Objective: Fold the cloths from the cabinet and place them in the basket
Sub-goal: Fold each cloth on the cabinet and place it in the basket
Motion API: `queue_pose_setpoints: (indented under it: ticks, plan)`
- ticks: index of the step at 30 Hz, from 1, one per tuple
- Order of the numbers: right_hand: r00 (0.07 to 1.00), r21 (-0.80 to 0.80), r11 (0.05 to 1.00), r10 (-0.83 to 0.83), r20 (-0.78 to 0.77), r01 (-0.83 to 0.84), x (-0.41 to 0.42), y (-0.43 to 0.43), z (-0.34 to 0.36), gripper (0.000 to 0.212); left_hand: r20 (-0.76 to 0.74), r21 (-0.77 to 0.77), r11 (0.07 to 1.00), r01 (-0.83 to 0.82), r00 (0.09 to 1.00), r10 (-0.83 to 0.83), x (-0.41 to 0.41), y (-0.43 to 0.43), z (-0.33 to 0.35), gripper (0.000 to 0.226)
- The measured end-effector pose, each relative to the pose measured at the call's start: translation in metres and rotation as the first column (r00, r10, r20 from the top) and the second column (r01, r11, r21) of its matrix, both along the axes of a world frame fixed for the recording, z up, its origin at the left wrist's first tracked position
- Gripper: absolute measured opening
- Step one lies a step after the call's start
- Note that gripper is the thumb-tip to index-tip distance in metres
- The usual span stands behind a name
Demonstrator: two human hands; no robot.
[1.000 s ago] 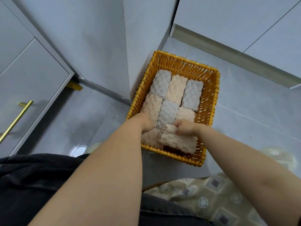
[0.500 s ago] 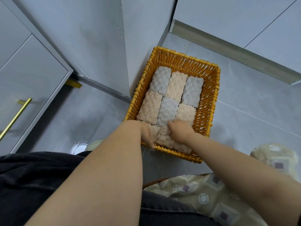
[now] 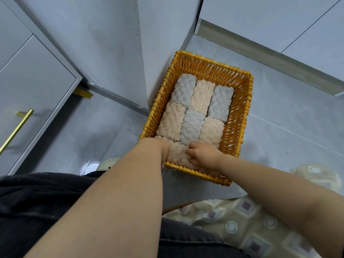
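Wicker basket (image 3: 245,112) is seen standing on the grey tiled floor (image 3: 279,136), its far left corner close against a grey panel edge (image 3: 143,71). Six folded cloths (image 3: 191,125) are laid flat inside in two rows of three: grey, peach, grey in the far row; peach, grey, peach in the nearer row, edges touching. A seventh, the peach cloth (image 3: 176,153), is lodged crosswise at the near end of the basket, against the near wall and touching the nearer row. The right hand (image 3: 202,153) is set on top of this cloth, fingers (image 3: 192,146) bent and spread, thumb lower on the near side, with the cloth gripped between them. The left hand (image 3: 163,149) is placed at the cloth's left end in the near left corner; its fingers are hidden behind the wrist, so their state cannot be told. A cabinet door with a brass handle (image 3: 16,129) is noted at left. Dark trousers (image 3: 37,211) and a patterned cushion (image 3: 242,220) are noted at the bottom of the view.
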State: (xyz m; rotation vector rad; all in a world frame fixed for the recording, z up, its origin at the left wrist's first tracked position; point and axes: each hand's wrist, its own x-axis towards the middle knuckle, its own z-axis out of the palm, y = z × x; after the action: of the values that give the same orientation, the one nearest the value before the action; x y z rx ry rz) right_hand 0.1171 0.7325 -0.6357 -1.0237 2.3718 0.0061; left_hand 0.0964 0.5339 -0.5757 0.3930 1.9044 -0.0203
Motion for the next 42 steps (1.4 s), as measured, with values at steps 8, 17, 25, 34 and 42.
queue_pose_setpoints:
  ticks: [8,17,25,34,42]
  plan:
    - [0.995,0.199,0.980,-0.023,0.095,0.004,0.000,-0.015,-0.001,0.035,0.022,0.035,0.998,-0.049,0.999,0.048,-0.003,-0.001,-0.005,0.036]
    - [0.988,0.063,0.986,-0.154,-0.015,0.155,-0.008,-0.008,0.033,0.051,-0.134,0.131,0.974,-0.188,0.970,0.205,-0.011,-0.006,0.011,0.034]
    - [0.957,-0.148,0.960,-0.257,-0.137,0.237,-0.036,-0.057,0.080,0.039,-0.291,0.198,0.961,-0.194,0.925,0.246,-0.031,-0.023,0.065,0.026]
    - [0.932,-0.437,0.878,-0.304,-0.195,0.195,-0.056,-0.149,0.160,0.045,-0.562,-0.034,0.970,-0.242,0.807,0.181,-0.030,-0.094,0.163,0.016]
    - [0.924,-0.595,0.792,-0.318,-0.213,0.136,-0.071,-0.230,0.231,0.046,-0.795,-0.162,0.911,-0.379,0.597,0.108,-0.009,-0.169,0.247,0.024]
